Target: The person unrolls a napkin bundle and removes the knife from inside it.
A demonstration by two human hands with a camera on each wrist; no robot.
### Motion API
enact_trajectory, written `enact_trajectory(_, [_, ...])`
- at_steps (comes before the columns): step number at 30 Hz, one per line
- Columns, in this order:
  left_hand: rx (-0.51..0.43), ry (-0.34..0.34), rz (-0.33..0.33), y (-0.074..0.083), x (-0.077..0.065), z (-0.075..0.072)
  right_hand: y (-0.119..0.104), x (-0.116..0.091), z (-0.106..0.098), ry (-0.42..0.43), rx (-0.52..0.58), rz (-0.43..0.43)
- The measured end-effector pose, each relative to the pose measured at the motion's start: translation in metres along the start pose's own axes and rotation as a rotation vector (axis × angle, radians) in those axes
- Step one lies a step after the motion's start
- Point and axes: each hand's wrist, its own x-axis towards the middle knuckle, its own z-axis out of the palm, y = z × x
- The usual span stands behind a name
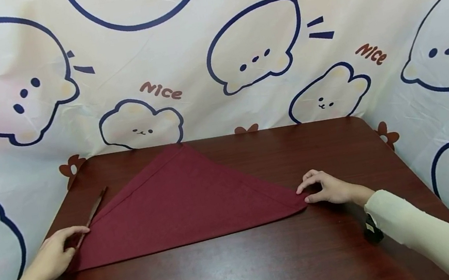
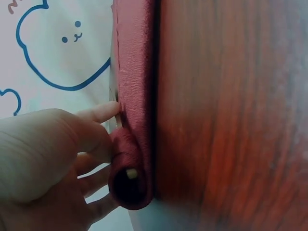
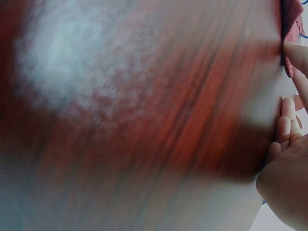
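Observation:
A dark red cloth napkin, folded into a triangle, lies on the brown table with its long edge toward me. My left hand grips its left corner, thumb and index finger spread along it. In the left wrist view that corner is curled into a tube, with a small pale end showing inside. A thin brown stick, like a chopstick, slants out from under the left fingers past the cloth's left edge. At the far right corner, my right hand pinches the cloth between thumb and fingers.
The dark wooden table has rounded back corners and a glossy top. A pale curtain with cartoon outlines hangs behind and at both sides. The cloth's top point reaches the table's back edge. Each wrist wears a small black camera.

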Motion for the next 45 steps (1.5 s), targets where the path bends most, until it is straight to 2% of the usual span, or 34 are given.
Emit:
enact_trajectory(7, [0.006,0.045,-0.003,0.004,-0.003,0.007,0.0,0.0,0.0,-0.002,-0.008,-0.004])
enact_trajectory(14, [0.099,0.101,0.088,0.008,-0.006,0.01,0.0,0.0,0.0,0.001,-0.011,-0.005])
enact_trajectory(19, [0.124,0.089,0.056,0.007,-0.006,0.008,0.0,0.0,0.0,-0.002,-0.014,-0.002])
enact_trajectory(24, [0.103,0.075,0.016,0.005,-0.006,0.006,-0.001,0.0,-0.001,-0.004,-0.013,0.0])
enact_trajectory(32, [0.082,0.04,-0.011,0.004,-0.003,0.0,0.001,0.0,-0.001,-0.009,-0.011,0.003])
enact_trajectory(45, [0.089,0.028,0.018,0.0,0.0,-0.005,0.002,0.002,-0.002,-0.018,0.002,-0.001])
